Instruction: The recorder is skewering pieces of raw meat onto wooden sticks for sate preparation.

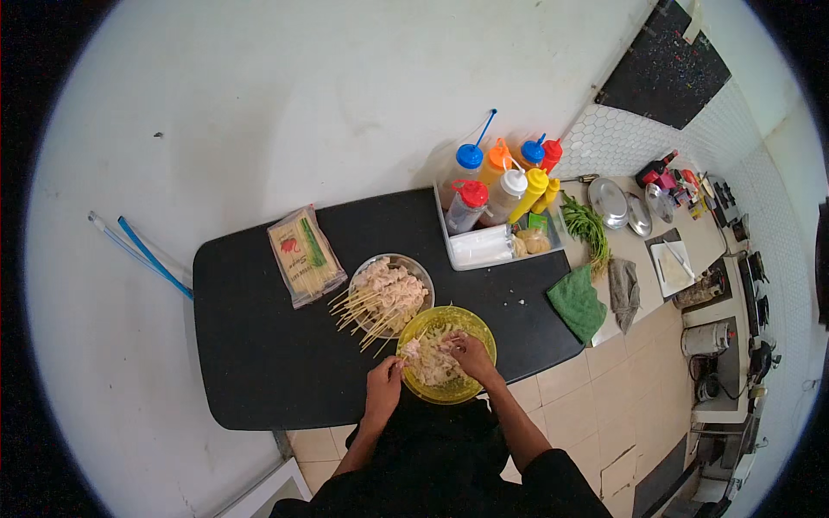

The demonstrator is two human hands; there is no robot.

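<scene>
A yellow bowl (488, 369) with pale raw meat pieces (432, 366) in it stands at the front edge of the black table, before my body. At its left rim, my left hand (386, 382) pinches a skewer with some meat on its end over the bowl. Inside the bowl, my right hand (471, 356) has its fingertips on a piece of the meat. A metal bowl (424, 275) touches or nearly touches the yellow one at its upper left. Many loaded skewers (388, 294) are heaped in it, their bare sticks pointing to the lower left.
Farther left lies a plastic pack of bamboo skewers (307, 256). A clear bin (456, 262) of squeeze bottles stands at the back right. A green cloth (578, 304) hangs over the right edge, near leafy greens (586, 226), a grey cloth (624, 294) and a white cutting board (672, 267) with a knife.
</scene>
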